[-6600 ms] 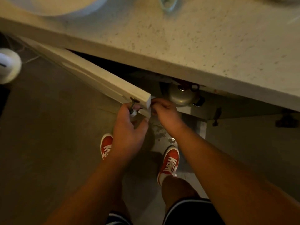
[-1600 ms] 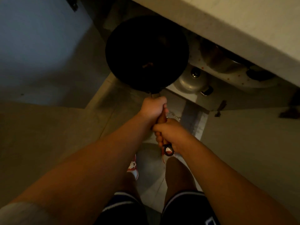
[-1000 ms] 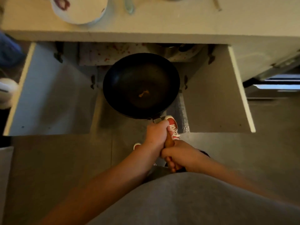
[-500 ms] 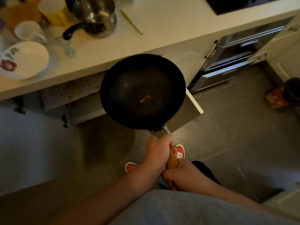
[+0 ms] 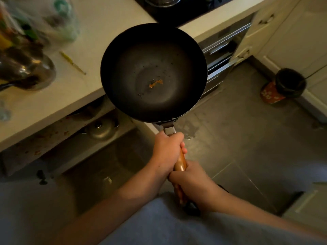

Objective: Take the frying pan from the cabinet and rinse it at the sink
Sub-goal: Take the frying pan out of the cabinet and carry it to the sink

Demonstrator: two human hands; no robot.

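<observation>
Both hands grip the wooden handle (image 5: 180, 161): the left hand (image 5: 166, 152) wraps it nearer the bowl, the right hand (image 5: 190, 180) behind it. The frying pan (image 5: 153, 72) reaches straight away from them, level, overhanging the counter (image 5: 99, 41) edge, clear of the open cabinet (image 5: 99, 156).

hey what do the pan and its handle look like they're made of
Frying pan: probably metal with a dark, matte nonstick-type coating; it is evenly black with a dull sheen, crumbs inside. Handle: looks like varnished wood, warm orange-brown and glossy, joined by a grey metal bracket. Both hands grip it.
</observation>
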